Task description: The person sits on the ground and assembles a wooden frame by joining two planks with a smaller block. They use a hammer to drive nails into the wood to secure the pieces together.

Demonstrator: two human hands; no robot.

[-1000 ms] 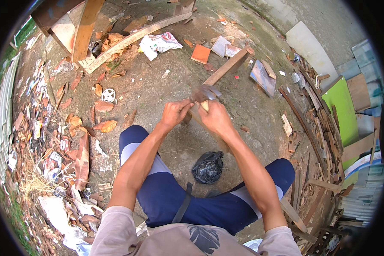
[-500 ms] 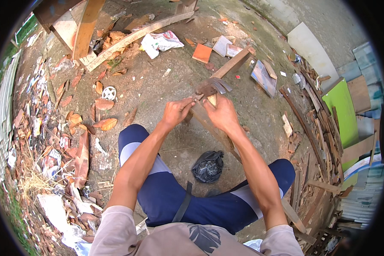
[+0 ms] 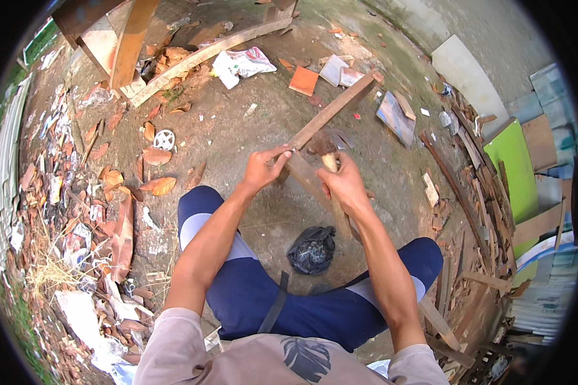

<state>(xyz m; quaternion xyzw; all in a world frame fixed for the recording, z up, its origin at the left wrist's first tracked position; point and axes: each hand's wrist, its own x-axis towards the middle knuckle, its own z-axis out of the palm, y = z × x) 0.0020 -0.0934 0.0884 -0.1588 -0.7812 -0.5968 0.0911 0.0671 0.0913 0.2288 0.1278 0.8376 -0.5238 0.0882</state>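
Head view: hammer (image 3: 328, 151) in right hand (image 3: 344, 184), over plank (image 3: 332, 110).

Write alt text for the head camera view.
Seen from above, a squatting person's right hand grips a hammer by its wooden handle while the left hand pinches something small on a long plank. Rubble and scrap wood litter the ground.

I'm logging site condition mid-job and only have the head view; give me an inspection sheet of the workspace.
Surface: bare dirt ground, littered.
Job's things: long wooden plank lying diagonally; hammer head at the plank.
Clutter: black plastic bag between the knees; orange tile; crumpled paper; dry leaves.
Grippers: left hand pinching at the plank; right hand gripping the hammer handle.
Cables: nothing seen.
Surroundings: scrap wood pile and green board on the right.
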